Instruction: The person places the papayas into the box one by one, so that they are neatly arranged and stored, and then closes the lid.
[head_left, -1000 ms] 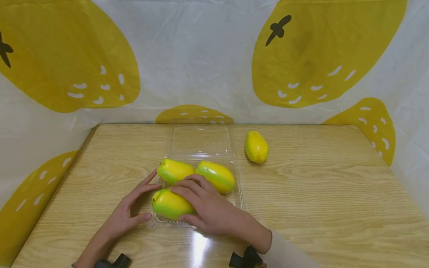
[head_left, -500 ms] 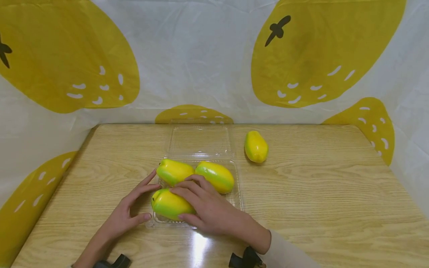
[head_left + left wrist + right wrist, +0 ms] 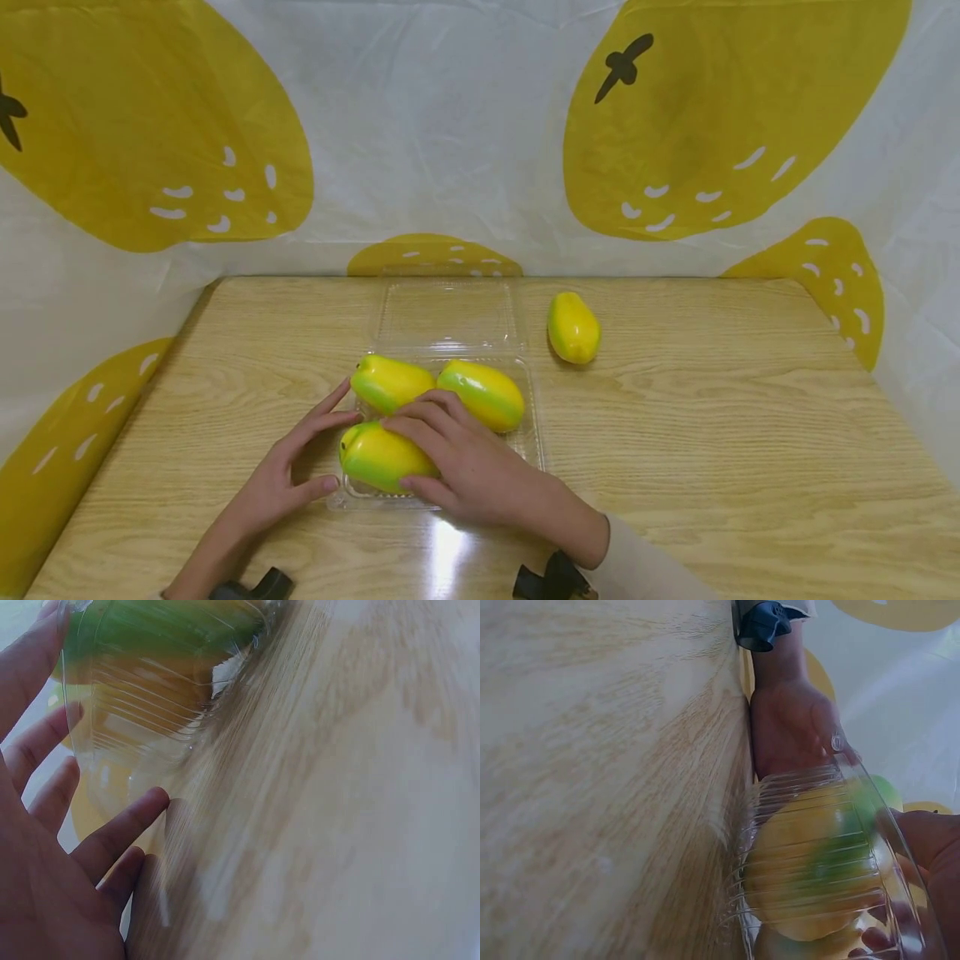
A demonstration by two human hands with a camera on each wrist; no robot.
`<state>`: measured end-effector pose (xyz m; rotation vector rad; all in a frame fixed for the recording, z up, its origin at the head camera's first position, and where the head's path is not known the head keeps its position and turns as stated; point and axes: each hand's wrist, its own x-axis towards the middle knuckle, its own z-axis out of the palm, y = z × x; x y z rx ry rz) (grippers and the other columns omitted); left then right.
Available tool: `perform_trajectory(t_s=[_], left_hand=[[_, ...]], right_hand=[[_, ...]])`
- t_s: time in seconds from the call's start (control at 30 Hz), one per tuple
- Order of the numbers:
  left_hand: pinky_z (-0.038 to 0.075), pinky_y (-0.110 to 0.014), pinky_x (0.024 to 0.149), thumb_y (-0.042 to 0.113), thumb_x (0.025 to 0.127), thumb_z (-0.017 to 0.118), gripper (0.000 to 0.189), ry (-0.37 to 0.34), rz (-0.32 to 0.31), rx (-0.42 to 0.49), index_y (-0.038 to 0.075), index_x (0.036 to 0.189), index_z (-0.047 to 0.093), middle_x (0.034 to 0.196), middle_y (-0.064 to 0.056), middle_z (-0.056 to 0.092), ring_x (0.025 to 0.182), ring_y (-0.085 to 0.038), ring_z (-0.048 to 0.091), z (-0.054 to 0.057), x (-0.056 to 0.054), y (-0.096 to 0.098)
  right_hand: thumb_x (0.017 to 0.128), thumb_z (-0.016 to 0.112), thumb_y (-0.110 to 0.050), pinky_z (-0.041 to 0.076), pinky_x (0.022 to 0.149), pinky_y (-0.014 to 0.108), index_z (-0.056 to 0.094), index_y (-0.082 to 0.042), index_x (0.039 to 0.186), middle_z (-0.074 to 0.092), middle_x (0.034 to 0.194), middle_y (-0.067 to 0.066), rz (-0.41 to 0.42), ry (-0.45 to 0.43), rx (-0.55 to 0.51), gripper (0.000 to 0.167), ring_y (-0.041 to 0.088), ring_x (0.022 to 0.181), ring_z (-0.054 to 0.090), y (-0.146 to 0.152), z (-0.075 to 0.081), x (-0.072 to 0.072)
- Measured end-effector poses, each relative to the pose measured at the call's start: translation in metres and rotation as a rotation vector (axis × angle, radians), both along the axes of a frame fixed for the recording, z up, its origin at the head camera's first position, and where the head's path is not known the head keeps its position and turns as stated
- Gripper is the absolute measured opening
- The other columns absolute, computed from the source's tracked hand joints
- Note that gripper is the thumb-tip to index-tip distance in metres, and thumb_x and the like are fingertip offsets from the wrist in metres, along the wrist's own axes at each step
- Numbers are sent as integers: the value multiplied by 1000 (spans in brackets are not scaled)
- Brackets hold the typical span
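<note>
A clear plastic clamshell container (image 3: pixel 534 450) lies with its lid (image 3: pixel 450 317) folded back on the far side. Inside its tray are three yellow-green papayas: one at the back left (image 3: pixel 390 383), one at the back right (image 3: pixel 483 396) and one at the front (image 3: pixel 382 458). My right hand (image 3: pixel 472 467) grips the front papaya, fingers over its top and thumb on its near side. My left hand (image 3: pixel 281 475) is at the tray's left edge, fingers extended and thumb spread apart. The left wrist view shows the left fingertips (image 3: pixel 157 799) beside the ridged plastic wall.
A fourth papaya (image 3: pixel 574 329) rests on the wooden table (image 3: pixel 712 433) to the right of the lid. Behind the table hangs a white cloth (image 3: pixel 442 125) printed with big yellow fruit. Black camera mounts (image 3: pixel 551 577) sit at both wrists.
</note>
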<state>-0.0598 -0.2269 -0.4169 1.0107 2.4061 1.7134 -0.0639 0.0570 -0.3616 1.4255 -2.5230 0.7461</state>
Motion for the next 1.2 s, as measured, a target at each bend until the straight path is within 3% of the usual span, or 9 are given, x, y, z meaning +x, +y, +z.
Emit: perform_trajectory(t_s=[0.7,1.2], left_hand=[[11,-22,111,4,78,73,64,-6,-5,12,-2,136,47,156,-16,19,143,-33,14,-1,0,0],[11,-23,112,4,77,74,65,29,-22,31,-4,135,47,155,-19,20,143,-34,15,-4,-1,0]], right_hand=[[94,61,-27,28,109,32,42,-11,140,42,138,3,-26,-79,-89,53,18,130,32,15,14,-7],[91,65,-25,30,107,40,46,-8,136,46,136,4,-121,-32,-244,52,25,127,37,50,28,-23]])
